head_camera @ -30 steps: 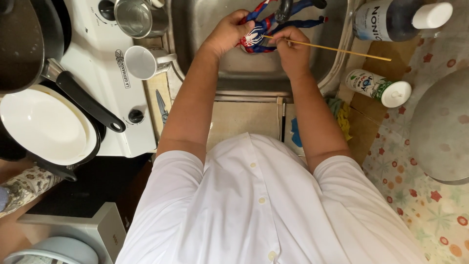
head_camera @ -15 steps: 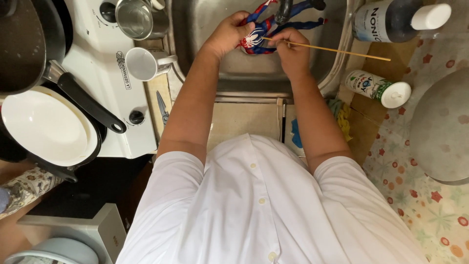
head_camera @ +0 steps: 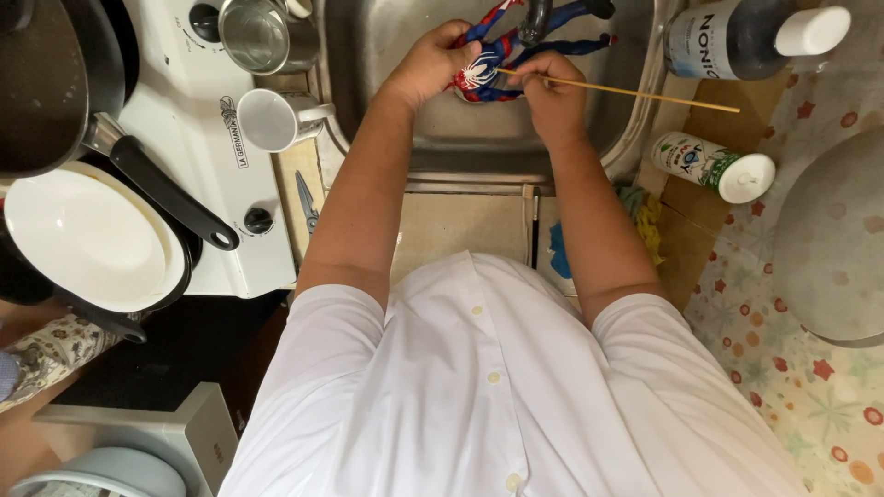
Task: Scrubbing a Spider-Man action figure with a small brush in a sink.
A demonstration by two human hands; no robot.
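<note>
Over the steel sink [head_camera: 608, 138], my left hand [head_camera: 425, 66] grips a red and blue action figure [head_camera: 488, 64] with a white spider mark on its back. Its blue limbs stick out past the tap [head_camera: 534, 20]. My right hand [head_camera: 551, 90] pinches a thin wooden stick [head_camera: 635, 93], whose near end touches the figure and whose far end points right over the sink's rim. Both hands are closed and sit close together above the basin.
A white stove [head_camera: 207, 138] stands left of the sink with a white mug [head_camera: 272, 120], a steel pot [head_camera: 258, 35], a dark pan [head_camera: 41, 83] and a white-lined frying pan [head_camera: 83, 239]. Scissors [head_camera: 308, 201] lie between them. A dark bottle [head_camera: 737, 37] and a cleanser tube [head_camera: 714, 166] stand right, beside a grey round lid [head_camera: 829, 248].
The stick in my right hand has shifted slightly, its tip working against the figure. My left hand keeps the figure in nearly the same spot over the sink.
</note>
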